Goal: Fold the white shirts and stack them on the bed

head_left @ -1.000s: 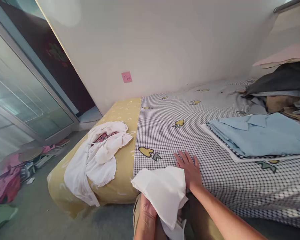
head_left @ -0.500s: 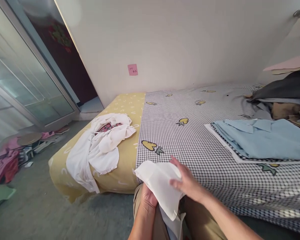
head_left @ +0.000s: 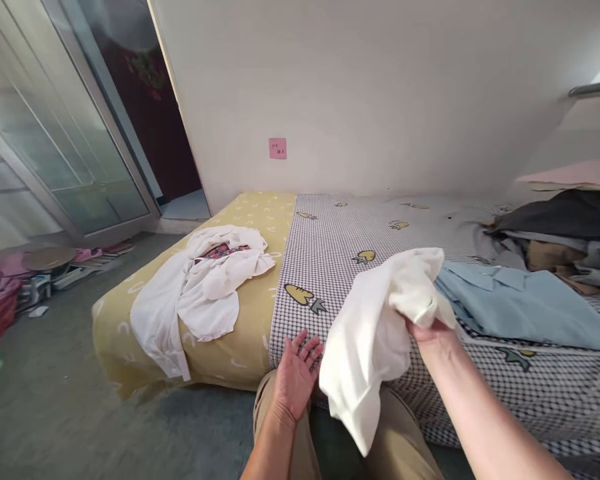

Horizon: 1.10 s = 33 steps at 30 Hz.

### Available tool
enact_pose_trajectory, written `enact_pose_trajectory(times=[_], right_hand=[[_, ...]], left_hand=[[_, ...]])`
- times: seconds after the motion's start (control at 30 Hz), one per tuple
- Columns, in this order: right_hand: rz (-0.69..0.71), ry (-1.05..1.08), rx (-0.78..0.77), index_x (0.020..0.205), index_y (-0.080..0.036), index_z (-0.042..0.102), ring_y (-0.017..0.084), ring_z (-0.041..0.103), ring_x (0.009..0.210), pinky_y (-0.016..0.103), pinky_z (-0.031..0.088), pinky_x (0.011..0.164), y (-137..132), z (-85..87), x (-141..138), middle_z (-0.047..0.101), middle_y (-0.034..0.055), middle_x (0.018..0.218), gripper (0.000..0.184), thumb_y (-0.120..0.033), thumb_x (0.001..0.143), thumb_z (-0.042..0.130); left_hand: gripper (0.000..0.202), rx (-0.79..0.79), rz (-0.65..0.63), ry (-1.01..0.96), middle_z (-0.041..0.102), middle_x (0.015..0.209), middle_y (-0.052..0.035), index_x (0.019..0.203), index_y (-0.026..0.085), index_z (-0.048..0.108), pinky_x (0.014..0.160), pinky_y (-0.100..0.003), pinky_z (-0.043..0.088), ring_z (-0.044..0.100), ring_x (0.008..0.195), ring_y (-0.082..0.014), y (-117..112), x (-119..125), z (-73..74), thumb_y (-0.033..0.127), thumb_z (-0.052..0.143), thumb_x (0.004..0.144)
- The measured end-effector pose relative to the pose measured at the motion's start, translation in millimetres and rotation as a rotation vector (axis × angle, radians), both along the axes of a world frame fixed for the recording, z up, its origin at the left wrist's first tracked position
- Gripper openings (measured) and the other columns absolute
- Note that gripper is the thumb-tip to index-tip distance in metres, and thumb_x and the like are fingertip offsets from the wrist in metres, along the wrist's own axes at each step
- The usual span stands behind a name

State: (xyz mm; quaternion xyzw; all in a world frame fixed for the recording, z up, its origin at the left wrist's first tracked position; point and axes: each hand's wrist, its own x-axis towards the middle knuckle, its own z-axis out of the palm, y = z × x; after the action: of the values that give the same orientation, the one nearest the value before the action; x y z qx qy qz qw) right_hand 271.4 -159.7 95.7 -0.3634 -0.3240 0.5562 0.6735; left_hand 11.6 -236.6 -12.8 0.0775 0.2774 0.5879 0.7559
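A piece of white fabric (head_left: 363,333) hangs loosely, bunched at its upper right, with my right hand (head_left: 434,339) closed on it from below. Its kind cannot be made out. The right fingers are partly hidden by its folds. My left hand (head_left: 296,377) is just left of the fabric, palm up, fingers spread and holding nothing. On the yellow part of the bed, further left, lies a crumpled white garment (head_left: 207,310) with a red patterned patch. Right of the hanging fabric is a folded light blue shirt (head_left: 525,307) on top of other folded cloth.
The bed carries a yellow sheet (head_left: 253,207) and a black-and-white checked sheet (head_left: 325,247). Dark and brown clothes (head_left: 565,217) are heaped at the far right. A pink note (head_left: 277,148) is stuck to the wall. Books and bags lie on the floor at left.
The white fabric has moved up and right in my right hand, hanging looser than before. My left hand has come out from under it and now lies open. The view has shifted slightly.
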Motion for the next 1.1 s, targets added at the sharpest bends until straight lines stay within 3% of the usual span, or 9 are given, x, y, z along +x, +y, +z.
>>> enact_pose_trajectory(times=[0.07, 0.17, 0.3, 0.5, 0.63, 0.73, 0.8, 0.93, 1.1], right_hand=[[-0.093, 0.000, -0.052, 0.113, -0.031, 0.068, 0.026, 0.074, 0.091, 0.039, 0.063, 0.075, 16, -11.1, 16, 0.079, 0.0032, 0.099, 0.035, -0.045, 0.080, 0.070], [-0.195, -0.037, -0.241, 0.113, -0.032, 0.064, 0.027, 0.075, 0.092, 0.039, 0.063, 0.077, 23, -48.2, 28, 0.079, 0.0019, 0.098, 0.051, -0.025, 0.065, 0.082], [-0.229, -0.061, -0.339, 0.110, -0.032, 0.061, 0.026, 0.076, 0.091, 0.041, 0.063, 0.079, 17, -87.8, 39, 0.079, 0.0010, 0.093, 0.055, -0.020, 0.061, 0.083], [-0.186, -0.115, -0.298, 0.116, -0.032, 0.065, 0.028, 0.071, 0.108, 0.043, 0.057, 0.095, 9, -94.6, 45, 0.078, 0.0030, 0.110, 0.056, -0.037, 0.064, 0.087], [-0.162, -0.689, -0.125, 0.127, -0.033, 0.067, 0.032, 0.056, 0.131, 0.051, 0.042, 0.112, -2, -102.7, 21, 0.067, 0.0056, 0.135, 0.063, -0.033, 0.067, 0.083], [-0.207, -1.232, -0.045, 0.122, -0.033, 0.073, 0.037, 0.053, 0.128, 0.058, 0.037, 0.110, -16, -112.0, -6, 0.066, 0.0088, 0.130, 0.049, -0.025, 0.073, 0.071], [-0.264, -1.358, -0.044, 0.110, -0.031, 0.077, 0.035, 0.058, 0.118, 0.056, 0.041, 0.104, -27, -116.2, -23, 0.068, 0.0102, 0.118, 0.035, -0.023, 0.081, 0.059], [-0.172, -1.014, -0.041, 0.085, -0.026, 0.077, 0.030, 0.064, 0.097, 0.045, 0.050, 0.091, -59, -119.9, -48, 0.069, 0.0089, 0.097, 0.023, -0.034, 0.084, 0.056], [0.133, -0.287, -0.310, 0.113, -0.028, 0.073, 0.027, 0.070, 0.085, 0.039, 0.056, 0.078, -116, -131.6, -59, 0.076, 0.0041, 0.095, 0.045, -0.054, 0.076, 0.077]], left_hand=[[0.045, 0.005, -0.053, 0.091, 0.067, 0.128, -0.0101, 0.121, 0.023, 0.065, 0.097, -0.037, 0.047, 0.062, 0.114, -0.0223, -2, 6, -7.3, 0.058, 0.051, 0.096], [0.048, 0.043, -0.171, 0.181, 0.056, 0.148, -0.0082, 0.130, 0.028, 0.061, 0.100, -0.040, 0.044, 0.052, 0.130, -0.0250, -6, 13, -18.6, 0.059, 0.054, 0.094], [0.061, 0.096, -0.289, 0.225, 0.061, 0.139, -0.0107, 0.132, 0.028, 0.060, 0.100, -0.041, 0.043, 0.055, 0.124, -0.0256, -11, 20, -28.6, 0.062, 0.070, 0.082], [0.064, 0.111, -0.411, 0.259, 0.069, 0.122, -0.0083, 0.126, 0.027, 0.063, 0.091, -0.034, 0.045, 0.063, 0.107, -0.0209, -8, 34, -36.9, 0.059, 0.081, 0.074], [0.061, 0.123, -0.434, 0.254, 0.071, 0.120, -0.0072, 0.127, 0.028, 0.062, 0.089, -0.033, 0.045, 0.065, 0.105, -0.0199, -5, 42, -46.8, 0.059, 0.079, 0.077], [0.058, 0.125, -0.420, 0.237, 0.072, 0.117, -0.0072, 0.124, 0.027, 0.063, 0.088, -0.033, 0.045, 0.067, 0.103, -0.0197, -2, 47, -53.8, 0.060, 0.076, 0.079], [0.056, 0.126, -0.410, 0.220, 0.073, 0.114, -0.0072, 0.121, 0.026, 0.065, 0.087, -0.033, 0.045, 0.067, 0.102, -0.0204, -2, 50, -55.5, 0.060, 0.077, 0.078], [0.051, 0.124, -0.353, 0.200, 0.076, 0.108, -0.0082, 0.115, 0.023, 0.069, 0.087, -0.034, 0.047, 0.069, 0.098, -0.0217, -5, 55, -48.8, 0.054, 0.081, 0.076], [0.054, 0.054, -0.265, 0.117, 0.077, 0.117, -0.0168, 0.120, 0.012, 0.070, 0.103, -0.042, 0.049, 0.068, 0.115, -0.0322, -13, 58, -32.7, 0.050, 0.076, 0.082]])
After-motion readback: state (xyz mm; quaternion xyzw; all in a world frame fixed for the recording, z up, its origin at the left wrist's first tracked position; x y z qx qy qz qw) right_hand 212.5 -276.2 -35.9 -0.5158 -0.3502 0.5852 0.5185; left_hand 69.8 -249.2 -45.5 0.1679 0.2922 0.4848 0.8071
